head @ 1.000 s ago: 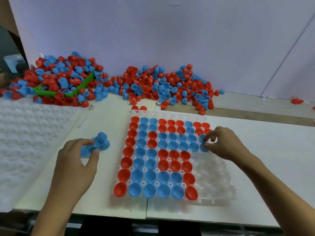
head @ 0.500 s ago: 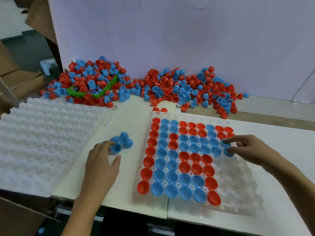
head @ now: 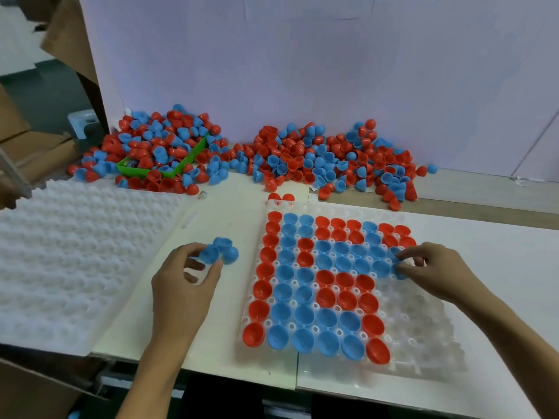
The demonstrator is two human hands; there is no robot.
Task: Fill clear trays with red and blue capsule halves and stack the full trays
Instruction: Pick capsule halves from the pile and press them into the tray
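The right hand (head: 435, 267) sits at the right edge of the filled part of the clear tray (head: 423, 337), fingertips pinching a blue capsule half (head: 398, 269) into a cup at the end of the fourth row. A second ago it was at the same spot with the fingers curled tighter over the piece; now they are spread a little, so the half looks seated or nearly so. The left hand (head: 184, 282) has stayed on the desk (head: 211, 225) beside the tray, thumb and fingers holding a small cluster of blue halves (head: 222, 252) as a ready supply.

The tray's left and upper cups hold red and blue halves, while the lower right block is bare, so roughly a third remains. Loose halves lie heaped along the wall (head: 302, 71), some in a green bin (head: 181, 164). A white stack of trays (head: 75, 261) waits at the left.
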